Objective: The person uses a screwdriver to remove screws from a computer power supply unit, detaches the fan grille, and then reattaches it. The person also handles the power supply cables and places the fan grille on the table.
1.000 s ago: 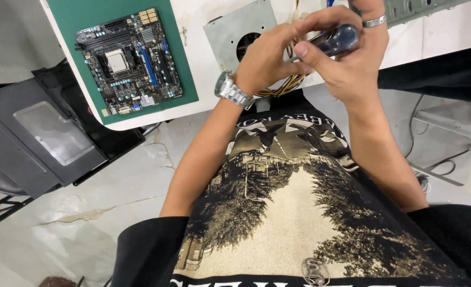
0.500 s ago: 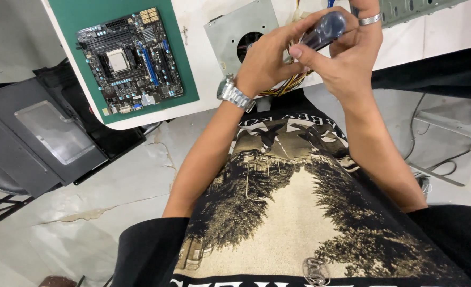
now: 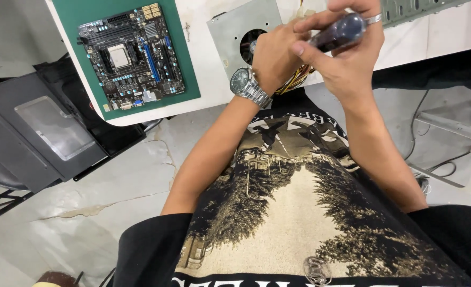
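Up at the table's near edge, a screwdriver with a dark translucent handle (image 3: 337, 33) is grasped in the right hand (image 3: 347, 58), its fingers wrapped round the grip, a ring on one. Just beside it the left hand (image 3: 273, 56) is curled closed over the tool's front end and a bundle of yellow wires (image 3: 295, 81); what it pinches I cannot tell. Beneath them lies a grey metal power supply box (image 3: 232, 29) with a round fan opening. Well to the left, a motherboard (image 3: 130, 56) rests on a green mat (image 3: 81, 13) atop the white table (image 3: 437, 34).

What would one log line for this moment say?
right hand: holds screwdriver | left hand: at metal fan box | circuit board: on green mat
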